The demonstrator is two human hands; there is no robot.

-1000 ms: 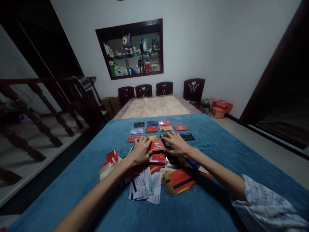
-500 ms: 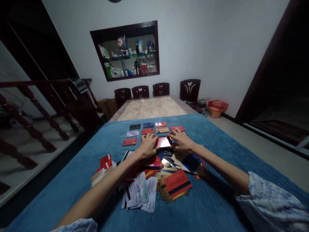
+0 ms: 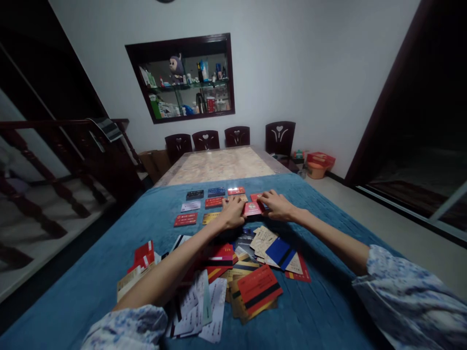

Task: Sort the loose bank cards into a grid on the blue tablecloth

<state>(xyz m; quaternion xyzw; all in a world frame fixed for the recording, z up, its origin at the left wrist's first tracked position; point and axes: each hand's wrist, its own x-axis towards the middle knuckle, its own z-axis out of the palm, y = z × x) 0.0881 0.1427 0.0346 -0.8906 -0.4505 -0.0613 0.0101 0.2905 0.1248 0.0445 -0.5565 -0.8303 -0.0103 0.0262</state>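
Observation:
Between my two hands is a red card [image 3: 253,209], held by its left and right ends just above the blue cloth. My left hand [image 3: 233,212] grips its left end with bent fingers. At its right end, my right hand [image 3: 276,205] pinches the card. Beyond and left of my hands lie cards in rows: a black card [image 3: 194,195], a blue card [image 3: 216,192], a pale card [image 3: 190,206], a red card [image 3: 186,219] and a yellow card [image 3: 210,218]. Nearer me are loose heaps, with a red-striped card [image 3: 260,288], white cards [image 3: 213,311] and a blue card [image 3: 280,253].
A blue cloth [image 3: 146,228] covers the near part of the table [image 3: 219,163]. Several dark chairs [image 3: 280,137] stand at the far end. A stair railing [image 3: 47,125] is on the left, and an orange bucket [image 3: 315,170] sits on the floor at right.
Both hands have moved the red card slightly away from me, towards the rows. It has tilted so the glare is gone. The view has shifted a little to the right.

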